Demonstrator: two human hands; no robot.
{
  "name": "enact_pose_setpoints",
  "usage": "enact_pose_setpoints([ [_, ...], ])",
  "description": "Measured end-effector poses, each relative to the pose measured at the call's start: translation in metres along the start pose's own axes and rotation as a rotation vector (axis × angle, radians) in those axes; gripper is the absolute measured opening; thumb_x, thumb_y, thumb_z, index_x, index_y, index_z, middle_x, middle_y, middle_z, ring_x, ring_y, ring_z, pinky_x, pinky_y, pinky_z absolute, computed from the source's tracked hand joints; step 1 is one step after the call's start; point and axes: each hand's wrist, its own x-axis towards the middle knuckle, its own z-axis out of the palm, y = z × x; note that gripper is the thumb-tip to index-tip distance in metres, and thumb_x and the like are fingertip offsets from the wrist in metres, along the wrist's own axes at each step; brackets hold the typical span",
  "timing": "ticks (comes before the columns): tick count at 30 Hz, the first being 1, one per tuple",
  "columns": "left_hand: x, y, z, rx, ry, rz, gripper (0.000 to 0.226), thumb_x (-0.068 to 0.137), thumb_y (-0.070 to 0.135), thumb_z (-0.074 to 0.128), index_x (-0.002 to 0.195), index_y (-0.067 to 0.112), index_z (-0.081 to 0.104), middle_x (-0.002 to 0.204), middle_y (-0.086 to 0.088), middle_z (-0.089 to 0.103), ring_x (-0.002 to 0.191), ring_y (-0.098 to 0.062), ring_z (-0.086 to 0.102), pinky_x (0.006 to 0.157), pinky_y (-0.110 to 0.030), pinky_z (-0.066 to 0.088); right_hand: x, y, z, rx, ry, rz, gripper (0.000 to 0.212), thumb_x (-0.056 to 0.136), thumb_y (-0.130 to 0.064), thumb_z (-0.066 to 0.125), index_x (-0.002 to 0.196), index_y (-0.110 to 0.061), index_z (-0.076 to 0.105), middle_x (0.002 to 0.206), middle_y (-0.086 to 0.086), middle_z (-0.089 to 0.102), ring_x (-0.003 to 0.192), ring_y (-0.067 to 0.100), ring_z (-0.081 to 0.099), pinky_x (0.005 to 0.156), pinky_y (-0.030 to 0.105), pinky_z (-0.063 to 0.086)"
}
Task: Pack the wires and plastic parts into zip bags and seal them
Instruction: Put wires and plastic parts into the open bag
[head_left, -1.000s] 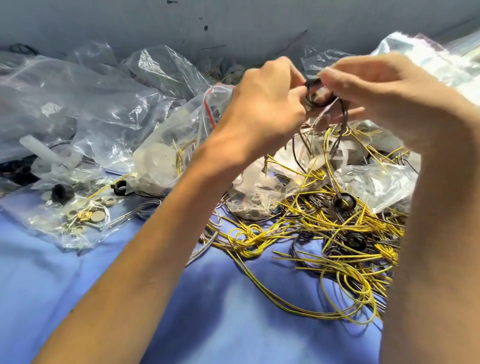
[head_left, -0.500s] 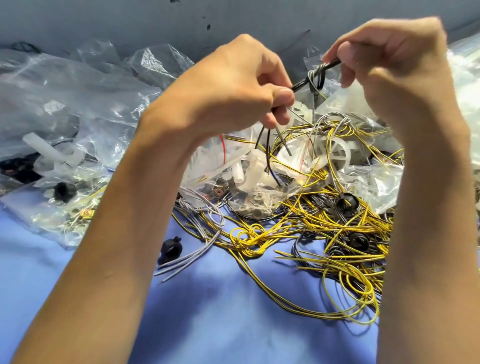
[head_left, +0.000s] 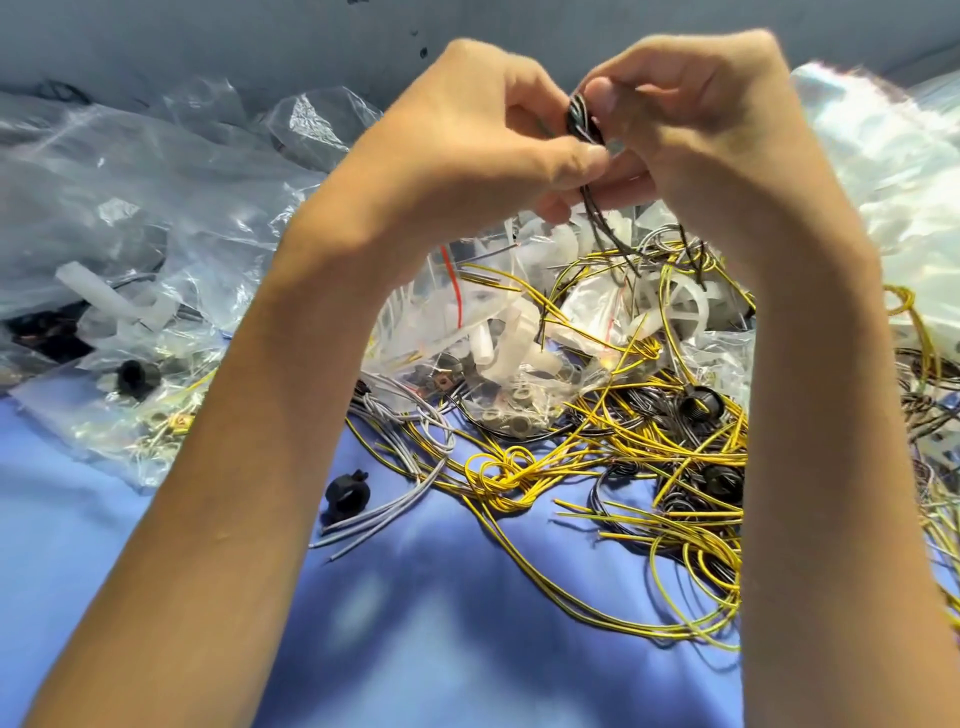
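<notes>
Both hands are raised together above the pile. My left hand (head_left: 483, 140) and my right hand (head_left: 691, 119) pinch a small coiled bundle of dark wire (head_left: 581, 117) between their fingertips; its loose ends (head_left: 610, 234) hang down below the fingers. Under them lies a tangle of yellow wires (head_left: 613, 467) mixed with black wire coils (head_left: 701, 405). A zip bag with white plastic parts (head_left: 498, 332) and a red seal line sits behind the tangle. A few grey wires (head_left: 405, 499) lie on the blue cloth (head_left: 441, 623).
Crumpled clear bags (head_left: 130, 208) pile up at the left and back, more (head_left: 893, 171) at the right. A black plastic ring (head_left: 345, 496) lies beside the grey wires. A bag of small metal parts (head_left: 150, 415) sits at the left. A grey wall (head_left: 260, 36) runs behind.
My hands, apart half a second ago with the dark wire stretched between them, have come together high up, and the wire is bunched into a small coil between the fingertips.
</notes>
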Motion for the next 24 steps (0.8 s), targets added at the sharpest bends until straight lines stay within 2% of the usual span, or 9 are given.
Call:
enact_pose_setpoints([
  [4, 0.002, 0.000, -0.004, -0.039, 0.111, -0.025, 0.023, 0.074, 0.023, 0.071, 0.094, 0.012, 0.067, 0.080, -0.004, 0.073, 0.072, -0.013, 0.071, 0.081, -0.037, 0.057, -0.003, -0.004, 0.003, 0.088, -0.156, -0.004, 0.021, 0.098, -0.020, 0.051, 0.106, -0.009, 0.067, 0.085, 0.007, 0.070, 0.069, 0.017, 0.072, 0.062, 0.031, 0.059],
  [7, 0.002, -0.003, -0.009, -0.066, 0.124, -0.043, 0.028, 0.077, 0.016, 0.072, 0.102, 0.011, 0.061, 0.078, -0.005, 0.070, 0.070, -0.012, 0.071, 0.080, -0.034, 0.058, -0.006, -0.002, 0.000, 0.057, -0.304, 0.010, 0.026, 0.097, -0.024, 0.053, 0.116, -0.009, 0.063, 0.092, 0.009, 0.067, 0.065, 0.009, 0.064, 0.060, 0.025, 0.056],
  [10, 0.001, -0.007, -0.017, -0.040, 0.099, -0.063, 0.018, 0.080, 0.015, 0.073, 0.094, 0.015, 0.062, 0.077, -0.004, 0.070, 0.071, -0.011, 0.072, 0.076, -0.027, 0.058, -0.005, 0.002, -0.001, -0.098, -0.367, 0.003, 0.026, 0.092, -0.023, 0.061, 0.115, -0.011, 0.062, 0.075, -0.007, 0.059, 0.058, 0.004, 0.053, 0.053, 0.021, 0.043],
  [12, 0.000, -0.008, -0.021, -0.013, 0.069, -0.080, 0.013, 0.082, 0.015, 0.072, 0.090, 0.013, 0.062, 0.075, -0.004, 0.072, 0.070, -0.012, 0.072, 0.072, -0.025, 0.058, -0.004, 0.003, 0.000, -0.188, -0.375, -0.012, 0.023, 0.091, -0.018, 0.060, 0.111, -0.009, 0.062, 0.069, -0.005, 0.052, 0.057, 0.007, 0.045, 0.053, 0.025, 0.038],
  [14, 0.000, -0.009, -0.024, 0.066, 0.061, -0.091, 0.014, 0.082, 0.020, 0.073, 0.090, 0.013, 0.064, 0.075, -0.001, 0.073, 0.069, -0.010, 0.071, 0.072, -0.024, 0.058, -0.002, 0.004, 0.001, -0.286, -0.364, -0.027, 0.021, 0.088, -0.018, 0.058, 0.106, -0.009, 0.063, 0.068, 0.004, 0.051, 0.057, 0.008, 0.042, 0.054, 0.026, 0.036],
  [16, 0.001, -0.013, -0.026, 0.160, 0.091, -0.089, 0.015, 0.081, 0.029, 0.073, 0.089, 0.018, 0.066, 0.073, 0.005, 0.071, 0.064, -0.003, 0.067, 0.065, -0.017, 0.053, 0.000, 0.006, 0.002, -0.348, -0.351, -0.020, 0.021, 0.087, -0.019, 0.059, 0.105, -0.010, 0.065, 0.066, 0.000, 0.059, 0.053, 0.005, 0.044, 0.053, 0.024, 0.039],
  [18, 0.004, -0.016, -0.028, 0.270, 0.196, -0.074, 0.018, 0.080, 0.041, 0.071, 0.085, 0.024, 0.067, 0.074, 0.011, 0.067, 0.062, 0.002, 0.060, 0.059, -0.015, 0.044, 0.001, 0.008, 0.004, -0.373, -0.349, 0.011, 0.019, 0.088, -0.018, 0.062, 0.105, -0.011, 0.068, 0.072, -0.005, 0.069, 0.050, 0.003, 0.049, 0.052, 0.021, 0.043],
  [21, 0.005, -0.022, -0.030, 0.470, 0.312, -0.057, 0.024, 0.076, 0.049, 0.068, 0.085, 0.027, 0.065, 0.079, 0.014, 0.063, 0.073, -0.003, 0.056, 0.062, -0.019, 0.037, 0.002, 0.010, 0.007, -0.422, -0.354, 0.047, 0.018, 0.084, -0.025, 0.069, 0.102, -0.024, 0.072, 0.066, -0.016, 0.070, 0.043, 0.000, 0.048, 0.046, 0.011, 0.039],
  [24, 0.005, -0.028, -0.032, 0.612, 0.161, -0.143, 0.022, 0.076, 0.047, 0.070, 0.085, 0.029, 0.062, 0.092, 0.007, 0.063, 0.088, -0.013, 0.055, 0.073, -0.024, 0.036, 0.002, 0.009, 0.013, -0.489, -0.399, 0.069, 0.015, 0.080, -0.035, 0.072, 0.094, -0.030, 0.074, 0.056, -0.016, 0.067, 0.042, -0.004, 0.048, 0.039, 0.007, 0.031],
])
